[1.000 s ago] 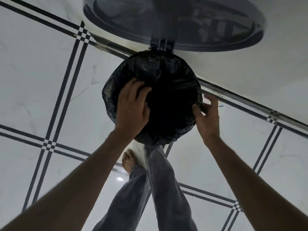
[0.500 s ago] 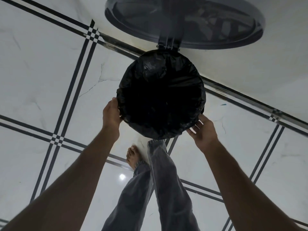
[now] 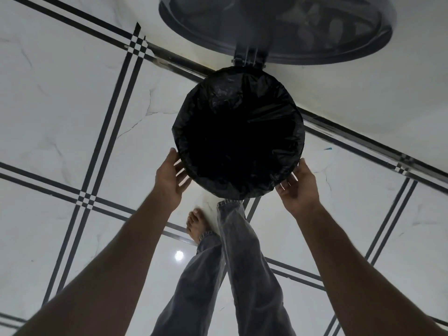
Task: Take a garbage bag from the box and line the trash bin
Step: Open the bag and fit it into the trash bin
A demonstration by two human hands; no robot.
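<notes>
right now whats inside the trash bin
A black garbage bag lines the trash bin, folded over its rim, both hands at the outside. The bag's bottom is too dark to see.

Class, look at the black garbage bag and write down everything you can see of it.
The garbage bag is thin, glossy, crinkled black plastic. It lines the round trash bin, its mouth open and folded over the rim, the inside dark. The bin's lid stands open behind it. The left hand and right hand touch its folded edge on the near sides.
</notes>
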